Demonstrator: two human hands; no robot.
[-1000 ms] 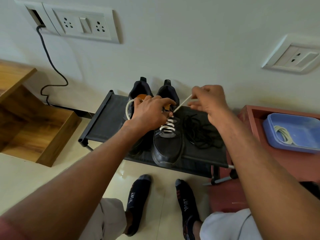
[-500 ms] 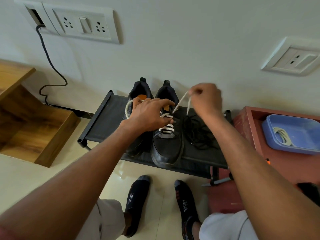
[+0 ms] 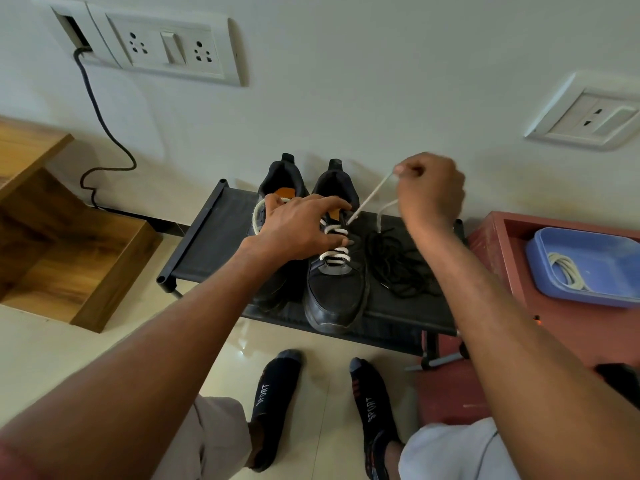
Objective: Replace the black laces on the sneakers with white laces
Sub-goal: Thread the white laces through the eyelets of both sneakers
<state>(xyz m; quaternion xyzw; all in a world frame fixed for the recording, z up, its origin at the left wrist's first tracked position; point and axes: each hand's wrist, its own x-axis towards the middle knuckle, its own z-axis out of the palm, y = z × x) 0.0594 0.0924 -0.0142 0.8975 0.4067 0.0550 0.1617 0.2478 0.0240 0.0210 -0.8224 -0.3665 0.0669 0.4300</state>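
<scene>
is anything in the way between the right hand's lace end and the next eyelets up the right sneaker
Partly. The left hand lies across the upper eyelets of the right sneaker, fingers spread over the tongue, covering them. The right hand pinches the white lace taut, up and to the right; nothing else sits in that path.

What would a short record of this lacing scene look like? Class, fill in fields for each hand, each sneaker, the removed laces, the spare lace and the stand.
right hand: pinches one end of the white lace, pulled up taut
left hand: fingers spread on the right sneaker, other lace end looped beside it
right sneaker: partly laced in white
left sneaker: mostly hidden by the left hand; lacing cannot be told
black laces: loose pile on the rack, right of the sneakers
spare white lace: coiled in the blue tray
</scene>
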